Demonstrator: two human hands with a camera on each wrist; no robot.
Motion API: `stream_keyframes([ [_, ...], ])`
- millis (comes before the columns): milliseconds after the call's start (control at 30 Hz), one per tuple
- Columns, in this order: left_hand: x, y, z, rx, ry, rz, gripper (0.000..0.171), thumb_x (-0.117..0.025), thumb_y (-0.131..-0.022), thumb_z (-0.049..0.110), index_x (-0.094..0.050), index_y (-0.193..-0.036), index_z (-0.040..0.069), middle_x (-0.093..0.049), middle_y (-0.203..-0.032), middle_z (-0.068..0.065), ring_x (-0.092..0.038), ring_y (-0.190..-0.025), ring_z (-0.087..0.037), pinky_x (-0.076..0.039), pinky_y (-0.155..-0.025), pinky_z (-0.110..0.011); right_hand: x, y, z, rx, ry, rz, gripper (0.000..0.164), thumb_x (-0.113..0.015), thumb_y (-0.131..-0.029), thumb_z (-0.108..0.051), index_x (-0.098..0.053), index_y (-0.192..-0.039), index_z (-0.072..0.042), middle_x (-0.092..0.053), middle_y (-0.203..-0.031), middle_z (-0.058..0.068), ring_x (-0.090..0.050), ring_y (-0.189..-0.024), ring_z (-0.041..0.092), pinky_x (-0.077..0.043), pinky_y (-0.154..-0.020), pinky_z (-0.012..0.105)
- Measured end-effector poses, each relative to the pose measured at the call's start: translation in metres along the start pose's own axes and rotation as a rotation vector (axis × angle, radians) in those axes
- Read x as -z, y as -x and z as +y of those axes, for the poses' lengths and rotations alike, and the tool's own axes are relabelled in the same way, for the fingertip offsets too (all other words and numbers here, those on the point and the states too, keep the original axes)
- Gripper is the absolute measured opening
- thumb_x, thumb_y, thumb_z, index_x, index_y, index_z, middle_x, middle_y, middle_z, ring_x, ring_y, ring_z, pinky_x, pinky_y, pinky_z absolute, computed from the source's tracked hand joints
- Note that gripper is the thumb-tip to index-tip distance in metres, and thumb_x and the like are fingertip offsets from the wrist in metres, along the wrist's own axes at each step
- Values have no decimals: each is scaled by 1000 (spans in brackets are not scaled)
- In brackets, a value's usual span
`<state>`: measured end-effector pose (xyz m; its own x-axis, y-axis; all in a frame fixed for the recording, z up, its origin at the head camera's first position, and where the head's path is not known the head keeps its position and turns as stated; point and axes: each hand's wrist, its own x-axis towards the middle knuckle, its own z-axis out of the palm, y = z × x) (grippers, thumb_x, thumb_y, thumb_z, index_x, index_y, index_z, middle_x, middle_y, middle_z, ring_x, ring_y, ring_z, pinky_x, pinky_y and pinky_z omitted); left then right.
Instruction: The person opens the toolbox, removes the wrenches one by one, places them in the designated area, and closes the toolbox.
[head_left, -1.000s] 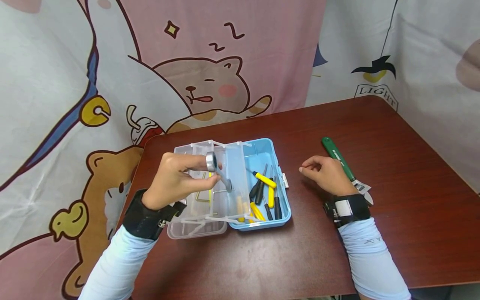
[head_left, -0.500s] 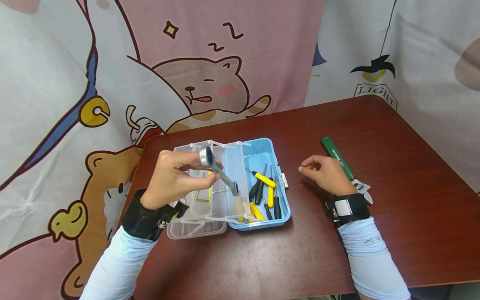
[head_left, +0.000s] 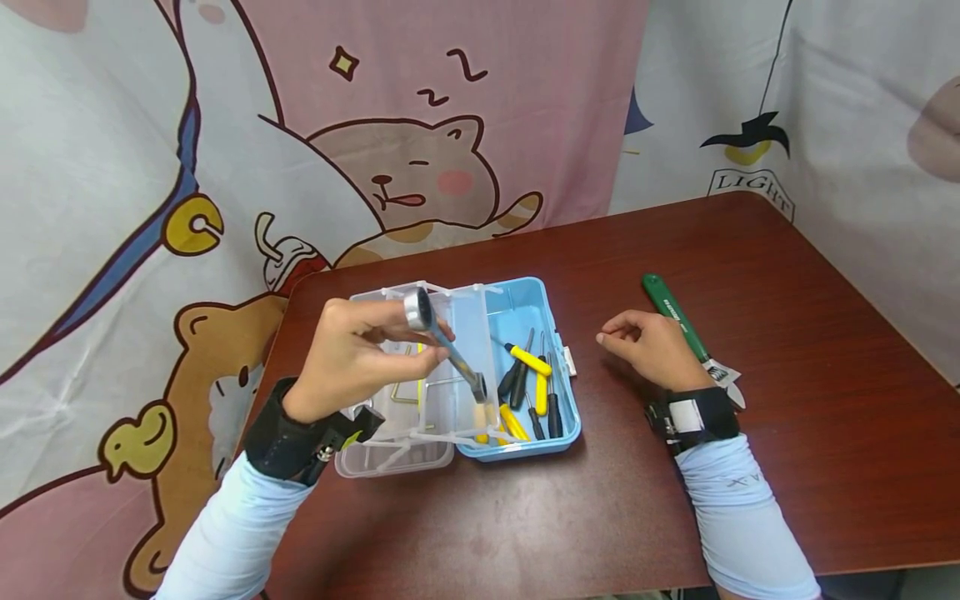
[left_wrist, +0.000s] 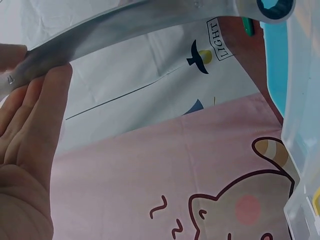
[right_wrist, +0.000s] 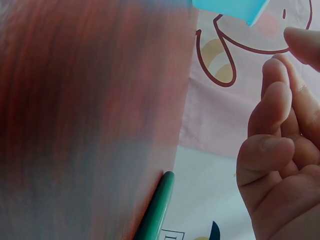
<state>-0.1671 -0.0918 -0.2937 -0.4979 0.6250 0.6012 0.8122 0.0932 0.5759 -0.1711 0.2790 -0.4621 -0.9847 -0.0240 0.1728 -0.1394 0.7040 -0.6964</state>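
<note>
Head view: the left hand [head_left: 351,354] pinches a metal wrench [head_left: 458,359], which slants down from its fingertips above a toolbox's clear tray [head_left: 469,323]. The right hand's [head_left: 658,350] fingers curl loosely, holding nothing, left of a green-handled tool [head_left: 677,318].

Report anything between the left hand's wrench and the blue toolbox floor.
The translucent tray does: under the box-end wrench in the head view, it covers the blue toolbox's left side. Its right side is uncovered.
</note>
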Motion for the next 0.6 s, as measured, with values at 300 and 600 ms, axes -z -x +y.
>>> stream_keyframes([
  [300,-7,-4,0,13,63,-1,22,-80,-75,-10,-77,-94,0,-78,-89,-9,-78,-82,-19,-64,-75,-33,1,0,0,1,-5,1,21,-75,-97,-25,-76,-105,-6,-71,-85,6,-59,-74,24,-50,-65,35],
  [600,-11,-10,0,30,63,-21,23,-81,-75,-12,-77,-94,0,-79,-90,-7,-78,-83,-17,-64,-76,-35,2,0,-1,-4,-7,10,22,-76,-96,-26,-76,-105,-6,-70,-85,7,-57,-73,24,-49,-64,36],
])
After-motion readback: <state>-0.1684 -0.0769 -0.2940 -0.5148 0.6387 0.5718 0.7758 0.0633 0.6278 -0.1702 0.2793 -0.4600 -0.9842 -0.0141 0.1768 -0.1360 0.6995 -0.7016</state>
